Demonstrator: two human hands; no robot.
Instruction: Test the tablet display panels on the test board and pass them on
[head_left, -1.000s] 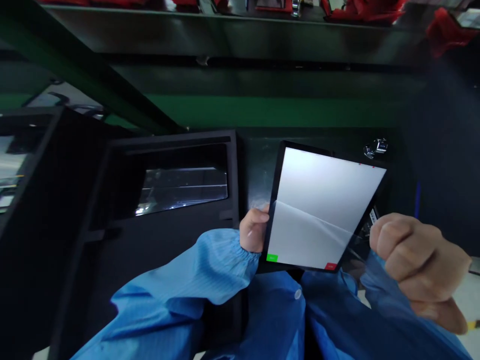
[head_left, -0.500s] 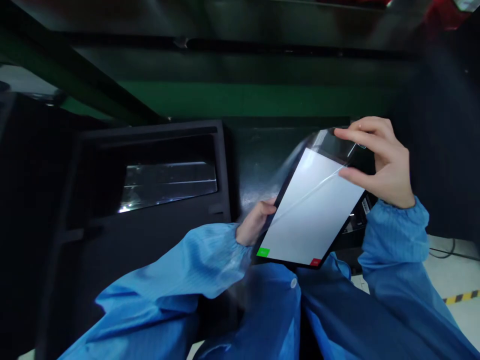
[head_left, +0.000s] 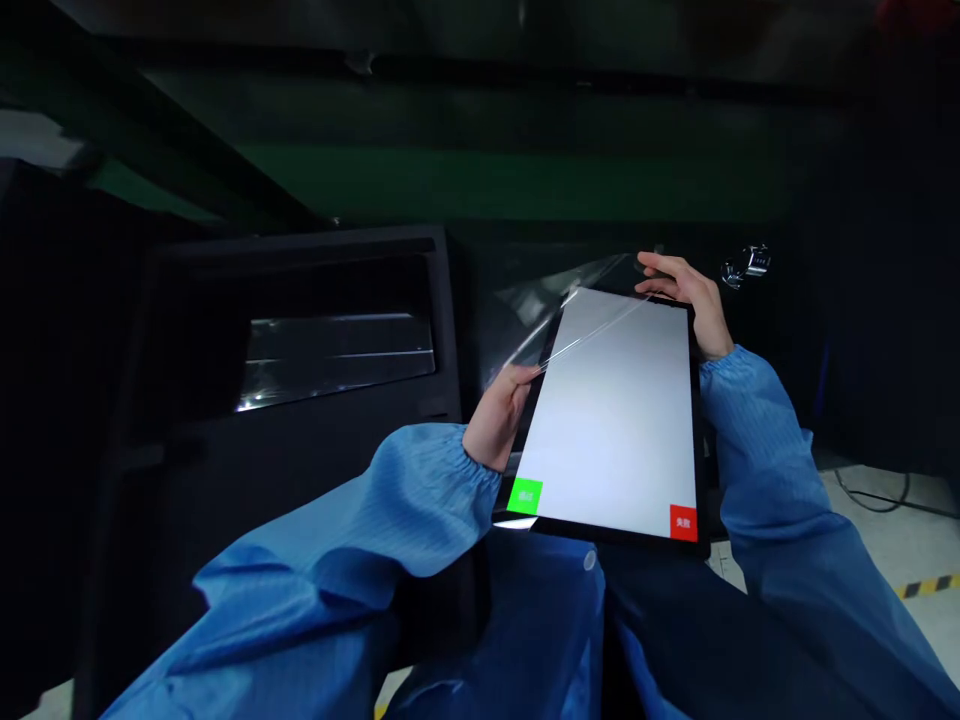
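Note:
A tablet (head_left: 611, 420) with a lit white screen tilts over my lap, a green box at its lower left corner and a red one at its lower right. My left hand (head_left: 501, 410) is closed at its left edge, thumb on top; the fingers underneath are hidden. Loose clear film (head_left: 574, 283) stretches over the tablet's upper left, from my left thumb towards my right fingers. At the top right edge, my right hand (head_left: 686, 292) has its fingertips at the film's far end, seemingly pinching it, with the palm beside the tablet.
On the left stands a black case (head_left: 446, 330) with shiny clear sheets (head_left: 341, 355) in its recess. A small shiny object (head_left: 746, 265) lies right of my right hand. A dark green frame (head_left: 450, 180) runs across the back. A cable (head_left: 874, 495) lies on the floor at right.
The tablet has turned more upright and square to me, its screen now less covered by my right hand. My right hand has moved left and slightly down. The film now stretches farther left.

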